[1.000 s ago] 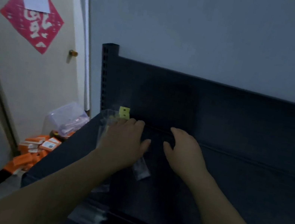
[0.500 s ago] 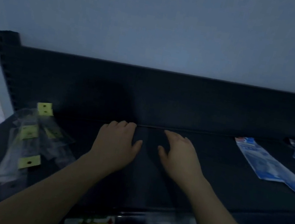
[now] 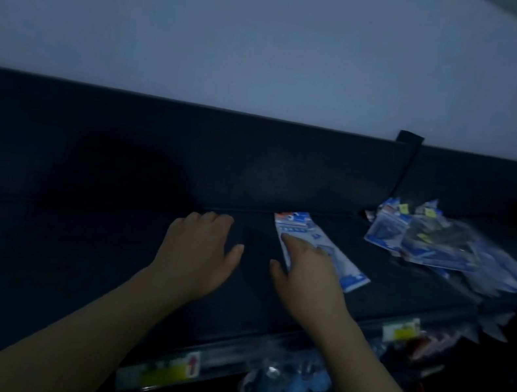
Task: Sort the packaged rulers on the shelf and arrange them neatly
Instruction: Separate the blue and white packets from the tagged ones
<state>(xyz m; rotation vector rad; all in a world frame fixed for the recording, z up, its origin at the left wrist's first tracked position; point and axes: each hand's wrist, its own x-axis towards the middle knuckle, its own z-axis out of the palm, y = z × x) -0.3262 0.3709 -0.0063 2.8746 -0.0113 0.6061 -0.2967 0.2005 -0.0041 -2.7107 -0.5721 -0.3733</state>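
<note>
blue-and-white packaged ruler (image 3: 304, 233) lying flat on the dark shelf (image 3: 65, 265), top end against the back panel (image 3: 156, 143), lower end slanting rightward toward the front edge. over its middle, right hand (image 3: 309, 274), palm down, fingers (image 3: 294, 242) stretched out and loose, resting on the packet, curled round nothing. just to the left, apart from the packet, left hand (image 3: 199, 247), palm down on bare shelf, fingers relaxed and a little spread, holding nothing. farther right, well apart, untidy pile of packaged rulers (image 3: 440, 252), blue and clear wrappers overlapping at odd angles. along the shelf's front edge, yellow-green price label (image 3: 171, 370); below it, blurred blue packets (image 3: 293, 385) on a lower tier. behind all, pale wall (image 3: 277, 43).
</note>
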